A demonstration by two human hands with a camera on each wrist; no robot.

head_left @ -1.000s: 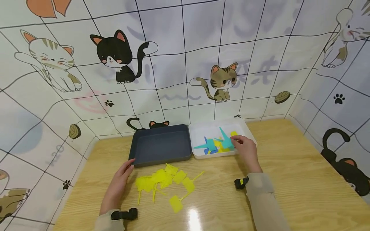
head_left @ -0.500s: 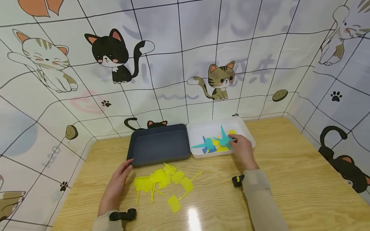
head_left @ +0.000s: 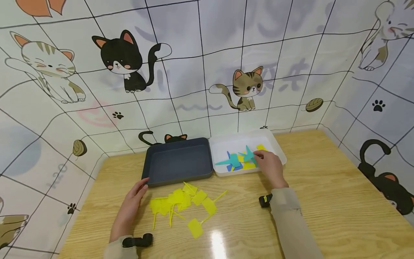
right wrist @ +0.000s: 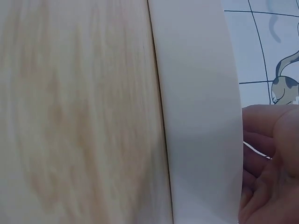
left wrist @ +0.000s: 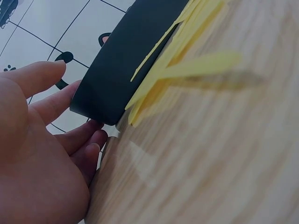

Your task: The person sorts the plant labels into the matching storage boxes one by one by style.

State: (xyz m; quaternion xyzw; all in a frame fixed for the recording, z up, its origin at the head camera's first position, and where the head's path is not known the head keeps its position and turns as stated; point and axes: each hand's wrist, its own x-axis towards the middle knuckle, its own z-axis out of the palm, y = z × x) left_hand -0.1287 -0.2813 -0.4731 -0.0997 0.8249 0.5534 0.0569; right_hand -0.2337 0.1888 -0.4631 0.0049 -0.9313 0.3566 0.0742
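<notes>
At the right side of the white tray (head_left: 223, 142), my right hand (head_left: 271, 166) pinches a flat teal tag with a pointed stem (head_left: 248, 156). Another teal tag (head_left: 234, 160) lies in that tray over blue and yellow tags. In the right wrist view the tray's wall (right wrist: 201, 112) hides the fingertips of this hand (right wrist: 273, 158). My left hand (head_left: 132, 200) touches the near left corner of the dark grey tray (head_left: 181, 178); the left wrist view shows its extended fingers (left wrist: 51, 105) at the tray's end.
A loose pile of yellow tags with thin stems (head_left: 178, 198) lies on the wooden table (head_left: 323, 208) before the dark tray. One yellow tag (head_left: 195, 228) sits nearer the front edge. A cat-printed wall covering (head_left: 191, 79) stands right behind both trays.
The teal tag in my right hand has tilted and come down slightly within the white tray. My left hand stays at the dark tray's corner. The head view has shifted a little.
</notes>
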